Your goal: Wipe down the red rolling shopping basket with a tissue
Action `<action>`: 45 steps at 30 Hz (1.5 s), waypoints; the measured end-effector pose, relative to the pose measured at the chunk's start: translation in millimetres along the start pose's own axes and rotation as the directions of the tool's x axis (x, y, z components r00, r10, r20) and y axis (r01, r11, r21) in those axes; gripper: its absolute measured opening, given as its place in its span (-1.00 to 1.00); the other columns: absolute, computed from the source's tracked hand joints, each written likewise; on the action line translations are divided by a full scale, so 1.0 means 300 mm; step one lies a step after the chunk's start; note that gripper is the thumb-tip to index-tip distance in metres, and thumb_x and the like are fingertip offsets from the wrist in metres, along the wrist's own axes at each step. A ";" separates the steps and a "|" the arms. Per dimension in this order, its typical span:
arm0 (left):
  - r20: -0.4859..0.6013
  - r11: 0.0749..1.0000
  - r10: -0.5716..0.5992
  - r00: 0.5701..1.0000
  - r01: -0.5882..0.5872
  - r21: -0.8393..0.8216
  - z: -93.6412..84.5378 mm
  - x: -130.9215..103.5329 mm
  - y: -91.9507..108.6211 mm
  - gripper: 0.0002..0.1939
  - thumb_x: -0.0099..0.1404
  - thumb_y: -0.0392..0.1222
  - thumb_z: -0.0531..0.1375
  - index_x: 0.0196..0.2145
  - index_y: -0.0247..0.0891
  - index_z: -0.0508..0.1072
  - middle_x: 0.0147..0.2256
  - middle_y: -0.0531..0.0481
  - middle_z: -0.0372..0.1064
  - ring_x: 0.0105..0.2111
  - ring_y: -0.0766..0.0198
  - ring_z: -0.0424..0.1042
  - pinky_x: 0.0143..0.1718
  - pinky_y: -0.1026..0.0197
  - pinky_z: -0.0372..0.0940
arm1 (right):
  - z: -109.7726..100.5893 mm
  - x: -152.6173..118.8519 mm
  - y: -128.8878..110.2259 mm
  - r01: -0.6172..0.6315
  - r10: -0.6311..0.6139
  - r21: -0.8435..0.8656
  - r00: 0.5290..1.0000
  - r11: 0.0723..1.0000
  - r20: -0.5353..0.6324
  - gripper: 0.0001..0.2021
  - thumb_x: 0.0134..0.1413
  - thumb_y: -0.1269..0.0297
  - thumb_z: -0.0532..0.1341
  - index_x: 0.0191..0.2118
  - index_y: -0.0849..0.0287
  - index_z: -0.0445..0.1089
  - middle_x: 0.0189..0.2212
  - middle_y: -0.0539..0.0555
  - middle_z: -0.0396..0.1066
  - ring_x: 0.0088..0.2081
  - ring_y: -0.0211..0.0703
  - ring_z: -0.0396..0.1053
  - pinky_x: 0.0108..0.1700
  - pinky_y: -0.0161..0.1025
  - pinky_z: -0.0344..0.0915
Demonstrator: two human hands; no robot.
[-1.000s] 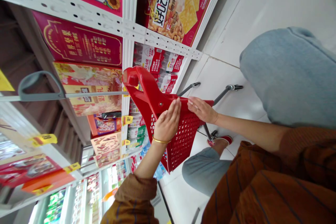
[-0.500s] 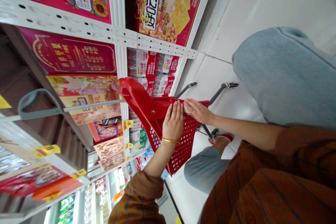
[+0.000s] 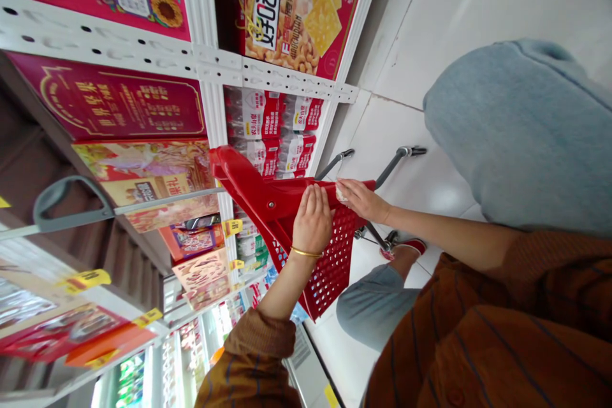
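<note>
A red plastic shopping cart (image 3: 246, 188) with a perforated basket stands in front of me, sideways in the picture. My left hand (image 3: 313, 220), a gold bangle at its wrist, lies over the cart's edge with fingers stretched and side by side; its thumb is hidden. My right hand (image 3: 363, 199) is beside it on the same edge, fingers bent over a small white wad (image 3: 340, 192) that looks like crumpled tissue. Most of the wad is covered by the fingers. Both hands touch the red plastic.
White shelving (image 3: 217, 64) runs alongside with snack boxes (image 3: 296, 6), gift boxes (image 3: 143, 102) and shrink-wrapped water bottles (image 3: 261, 111). A grey loop handle (image 3: 71, 188) on a metal rod crosses the shelf side. Grey wheeled legs (image 3: 392, 166) stand on white floor tiles (image 3: 392, 118), near my denim-covered knee (image 3: 507, 127).
My right hand has slid slightly along the cart's edge, and a little more of the white wad shows. My left hand stays on the edge. The whole view has shifted slightly.
</note>
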State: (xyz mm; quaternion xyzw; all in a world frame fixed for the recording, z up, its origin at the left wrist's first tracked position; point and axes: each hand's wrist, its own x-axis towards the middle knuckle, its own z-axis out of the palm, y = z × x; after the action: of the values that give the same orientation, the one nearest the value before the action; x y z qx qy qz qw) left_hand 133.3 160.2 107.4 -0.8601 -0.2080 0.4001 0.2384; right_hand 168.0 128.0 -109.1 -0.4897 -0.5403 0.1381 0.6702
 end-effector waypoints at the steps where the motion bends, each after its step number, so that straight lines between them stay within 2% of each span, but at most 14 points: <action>1: 0.004 1.000 0.003 1.000 -0.003 -0.001 -0.002 0.003 0.001 -0.43 0.44 -0.17 -0.09 0.24 -0.69 0.11 0.25 -0.49 0.06 0.30 -0.06 0.04 0.35 -0.04 -0.07 | 0.001 0.014 -0.010 0.010 -0.010 0.011 1.000 1.000 -0.010 -0.35 0.31 0.38 0.03 0.39 0.23 -0.29 0.21 0.38 0.15 0.28 0.09 0.08 0.18 0.15 0.29; 5: 0.026 1.000 0.010 1.000 -0.010 -0.010 -0.001 0.028 0.015 -0.42 0.42 -0.22 -0.05 0.29 -0.63 0.02 0.30 -0.41 -0.05 0.33 -0.01 -0.05 0.37 -0.03 -0.14 | 0.004 0.060 -0.046 0.012 -0.011 0.032 0.999 0.999 -0.045 -0.31 0.31 0.35 0.04 0.39 0.23 -0.37 0.26 0.39 0.06 0.33 0.09 -0.04 0.22 0.15 0.25; 8: 0.057 0.999 -0.031 0.998 0.031 -0.013 0.010 0.050 0.028 -0.35 0.39 -0.16 0.01 0.30 -0.63 -0.02 0.32 -0.41 -0.14 0.34 -0.02 -0.12 0.37 -0.04 -0.15 | 0.006 0.066 -0.053 -0.028 0.029 0.022 0.999 0.999 -0.035 -0.32 0.32 0.34 0.03 0.39 0.27 -0.36 0.30 0.41 -0.02 0.36 0.12 -0.11 0.24 0.18 0.21; 14: 0.095 0.997 -0.069 0.993 0.071 -0.018 0.022 0.068 0.038 -0.32 0.39 -0.07 0.04 0.27 -0.69 0.05 0.26 -0.52 0.02 0.31 -0.12 -0.01 0.35 -0.12 -0.15 | 0.025 0.030 -0.019 -0.058 0.057 0.030 0.998 0.998 0.020 -0.40 0.33 0.35 0.01 0.37 0.32 -0.22 0.29 0.41 0.02 0.36 0.11 -0.11 0.26 0.21 0.19; 19: 0.090 0.997 -0.078 0.993 0.078 0.001 0.025 0.068 0.041 -0.32 0.39 -0.07 0.05 0.25 -0.73 0.07 0.24 -0.56 0.05 0.30 -0.15 0.02 0.34 -0.12 -0.12 | 0.055 -0.019 0.024 -0.082 0.082 -0.008 0.996 0.997 0.021 -0.42 0.31 0.35 0.03 0.36 0.35 -0.16 0.27 0.41 0.06 0.35 0.13 -0.09 0.25 0.21 0.20; 25: 0.067 0.998 -0.061 0.996 0.060 0.020 0.052 0.080 0.046 -0.30 0.38 -0.07 0.05 0.25 -0.75 0.06 0.23 -0.56 0.08 0.29 -0.14 0.03 0.35 -0.08 -0.16 | 0.052 -0.080 0.064 -0.125 0.125 -0.006 0.991 0.992 0.045 -0.43 0.31 0.36 0.02 0.35 0.35 -0.14 0.25 0.41 0.10 0.34 0.11 -0.05 0.24 0.19 0.21; 29: 0.103 1.000 -0.002 0.995 0.002 -0.001 0.068 0.126 0.064 -0.27 0.37 -0.03 0.07 0.27 -0.70 0.03 0.29 -0.48 -0.02 0.33 -0.06 -0.04 0.36 -0.02 -0.17 | 0.054 -0.081 0.057 -0.179 0.179 0.011 0.983 0.984 0.044 -0.45 0.32 0.36 -0.01 0.35 0.31 -0.13 0.23 0.39 0.13 0.31 0.09 0.02 0.23 0.19 0.23; 31: 0.131 0.999 -0.034 0.991 0.033 0.009 0.073 0.151 0.077 -0.24 0.34 -0.02 0.11 0.28 -0.69 0.02 0.30 -0.48 -0.05 0.33 -0.08 -0.07 0.36 -0.03 -0.16 | 0.059 -0.069 0.045 -0.192 0.191 0.013 0.981 0.981 0.041 -0.46 0.33 0.37 -0.03 0.36 0.30 -0.14 0.23 0.39 0.13 0.31 0.10 0.04 0.23 0.20 0.23; 34: 0.162 0.995 -0.097 0.982 0.097 0.010 0.076 0.172 0.093 -0.24 0.33 -0.03 0.12 0.26 -0.71 0.06 0.26 -0.51 0.04 0.30 -0.13 0.00 0.35 -0.07 -0.14 | 0.066 -0.052 0.030 -0.189 0.189 0.014 0.982 0.982 0.031 -0.44 0.32 0.41 -0.06 0.37 0.28 -0.20 0.26 0.38 0.08 0.33 0.10 -0.01 0.24 0.21 0.21; 37: 0.175 0.993 -0.108 0.979 0.113 -0.023 0.072 0.173 0.098 -0.27 0.34 -0.02 0.08 0.24 -0.73 0.09 0.21 -0.52 0.13 0.27 -0.15 0.09 0.33 -0.09 -0.11 | 0.071 -0.051 0.029 -0.166 0.166 0.014 0.986 0.986 0.018 -0.42 0.31 0.47 -0.07 0.38 0.27 -0.25 0.30 0.38 0.01 0.36 0.08 -0.12 0.25 0.20 0.20; 45: 0.152 0.995 -0.081 0.985 0.088 -0.037 0.079 0.160 0.097 -0.24 0.34 0.02 0.08 0.23 -0.75 0.10 0.19 -0.54 0.16 0.24 -0.18 0.13 0.32 -0.11 -0.09 | 0.077 -0.093 0.057 -0.144 0.142 0.044 0.989 0.989 0.032 -0.44 0.30 0.51 -0.04 0.36 0.24 -0.14 0.33 0.33 -0.03 0.39 0.04 -0.27 0.27 0.18 0.16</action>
State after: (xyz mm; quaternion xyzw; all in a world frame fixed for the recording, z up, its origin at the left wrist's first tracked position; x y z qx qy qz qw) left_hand 148.1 168.9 48.8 -0.8229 -0.2705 0.4487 0.2200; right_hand 143.4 128.1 -140.8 -0.5096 -0.5101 0.2052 0.6619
